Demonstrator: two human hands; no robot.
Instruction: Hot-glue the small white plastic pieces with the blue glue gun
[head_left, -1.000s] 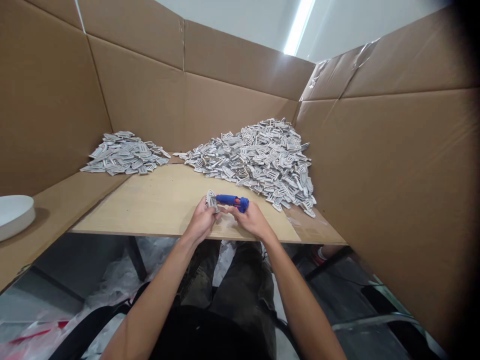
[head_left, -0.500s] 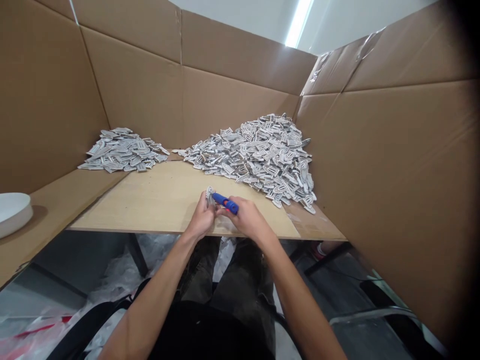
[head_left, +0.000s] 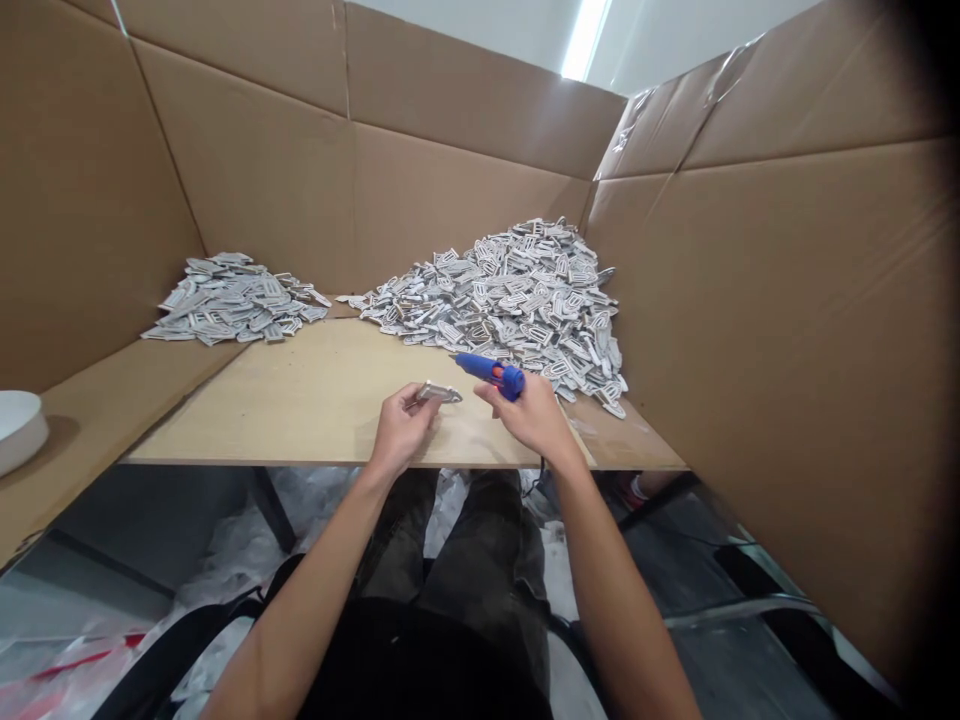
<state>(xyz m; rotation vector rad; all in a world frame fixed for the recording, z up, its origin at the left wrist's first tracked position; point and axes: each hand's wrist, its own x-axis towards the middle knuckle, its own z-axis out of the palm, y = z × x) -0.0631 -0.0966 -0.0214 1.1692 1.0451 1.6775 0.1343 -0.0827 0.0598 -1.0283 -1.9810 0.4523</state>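
Observation:
Pinched in my left hand [head_left: 405, 425] is a small flat grey-white slotted piece [head_left: 441, 392], its pointed end facing right. My right hand [head_left: 529, 408] is wrapped round a blue hot glue gun [head_left: 487, 372] with an orange part showing in its side. The gun's nozzle points left, above and apart from the piece. Both hands are over the front of the pale board [head_left: 300, 400]. Behind the gun rises a large heap of similar pieces [head_left: 517, 290]. The palm side of my right hand is hidden.
At the back left lies a smaller heap of the pieces [head_left: 240, 300]. A white round dish [head_left: 21, 430] stands at the left edge. Tall cardboard walls [head_left: 772, 300] close in the back and sides. Below the table edge are plastic bags [head_left: 247, 540].
My right hand has drawn the glue gun away from the piece, to the right and up. My left hand has tipped the piece from upright to nearly flat. The view has shifted slightly.

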